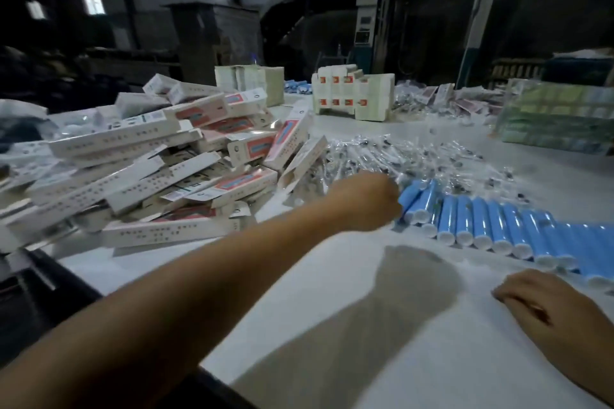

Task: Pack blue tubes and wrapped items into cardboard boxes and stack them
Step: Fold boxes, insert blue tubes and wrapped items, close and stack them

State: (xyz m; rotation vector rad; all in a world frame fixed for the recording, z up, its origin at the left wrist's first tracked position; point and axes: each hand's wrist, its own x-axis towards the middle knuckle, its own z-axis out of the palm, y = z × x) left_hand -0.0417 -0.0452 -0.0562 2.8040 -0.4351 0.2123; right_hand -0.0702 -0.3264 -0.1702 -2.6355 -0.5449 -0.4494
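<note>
Head view, left hand (365, 201) curled at glossy blue plastic tubes (481, 226), grip kinda unclear, right hand (545, 305) resting loose on white worktop (332, 276)

"fmz-1450" approx, on bg machine (428, 3) header

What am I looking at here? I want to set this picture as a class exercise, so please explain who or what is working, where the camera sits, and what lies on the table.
No machine works here: a person packs with two bare hands. The single picture comes from a camera worn on the head, looking forward and down. The left hand reaches across to the near end of a row of blue tubes; whether it grips one is hidden. The right hand rests on the white table, holding nothing. Left lies a heap of cardboard boxes; behind the tubes, a pile of clear wrapped items.
</note>
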